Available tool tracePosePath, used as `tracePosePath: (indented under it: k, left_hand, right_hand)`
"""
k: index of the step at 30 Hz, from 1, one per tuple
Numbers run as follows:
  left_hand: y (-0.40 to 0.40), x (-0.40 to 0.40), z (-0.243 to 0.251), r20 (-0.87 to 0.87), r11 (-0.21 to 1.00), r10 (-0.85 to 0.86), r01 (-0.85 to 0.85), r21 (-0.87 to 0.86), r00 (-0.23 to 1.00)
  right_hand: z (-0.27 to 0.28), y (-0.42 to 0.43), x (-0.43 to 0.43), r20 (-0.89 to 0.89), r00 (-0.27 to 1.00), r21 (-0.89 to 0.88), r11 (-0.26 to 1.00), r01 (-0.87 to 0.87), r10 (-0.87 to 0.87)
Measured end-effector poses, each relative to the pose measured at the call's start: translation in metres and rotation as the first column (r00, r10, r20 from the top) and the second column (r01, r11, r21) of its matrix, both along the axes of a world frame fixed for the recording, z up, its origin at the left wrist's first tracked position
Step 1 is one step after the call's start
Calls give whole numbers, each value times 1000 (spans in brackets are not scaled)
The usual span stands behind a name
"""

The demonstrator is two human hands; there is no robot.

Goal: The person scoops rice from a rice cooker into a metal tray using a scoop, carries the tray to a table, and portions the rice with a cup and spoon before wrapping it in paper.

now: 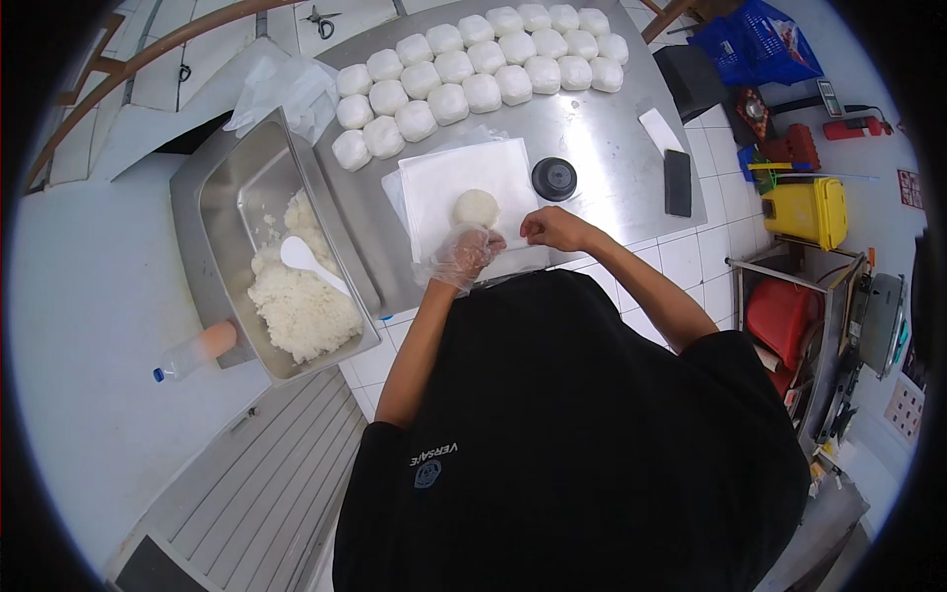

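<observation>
A round, flattened mound of white rice (476, 208) lies on a stack of white paper sheets (444, 185) in front of me. My left hand (473, 251), in a clear plastic glove, is just below the rice at the near part of the paper. Its fingers are curled, and whether they pinch a sheet is hidden. My right hand (556, 228) is bare, with bent fingers close together at the paper's right side; I cannot tell if they grip an edge. A round black mould or lid (554, 179) sits right of the stack.
Several white wrapped parcels (486, 57) stand in rows along the far side of the steel table (592, 133). Left is a deep metal pan (248, 177) with loose rice (303, 314) and a white paddle (300, 255). A dark phone (678, 183) lies at the right edge.
</observation>
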State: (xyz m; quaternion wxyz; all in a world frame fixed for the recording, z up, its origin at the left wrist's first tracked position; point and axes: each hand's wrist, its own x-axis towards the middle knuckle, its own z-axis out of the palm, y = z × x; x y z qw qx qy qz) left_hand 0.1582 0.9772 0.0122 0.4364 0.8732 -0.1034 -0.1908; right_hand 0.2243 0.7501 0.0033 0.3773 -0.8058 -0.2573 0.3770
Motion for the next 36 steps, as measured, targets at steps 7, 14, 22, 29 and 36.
tracePosePath:
  k: [7, 14, 22, 29, 36]
  left_hand:
    - [-3, 0, -4, 83, 991, -42, 31, 128, 996]
    - [48, -20, -41, 368, 956, 56, -156, 250, 928]
    - [60, 10, -64, 71, 826, 543, -547, 134, 837]
    - [55, 6, -89, 56, 768, 620, -620, 162, 783]
    - [63, 1, -97, 93, 770, 602, -607, 197, 793]
  right_hand:
    - [-5, 1, -12, 185, 975, -79, 991, -108, 121]
    - [0, 0, 3, 208, 954, 175, 968, 179, -214]
    - [-33, 18, 10, 188, 753, 118, 775, 620, -631]
    - [-51, 26, 18, 212, 715, -29, 727, 686, -666]
    - [-50, 26, 25, 247, 805, -112, 809, 577, -539]
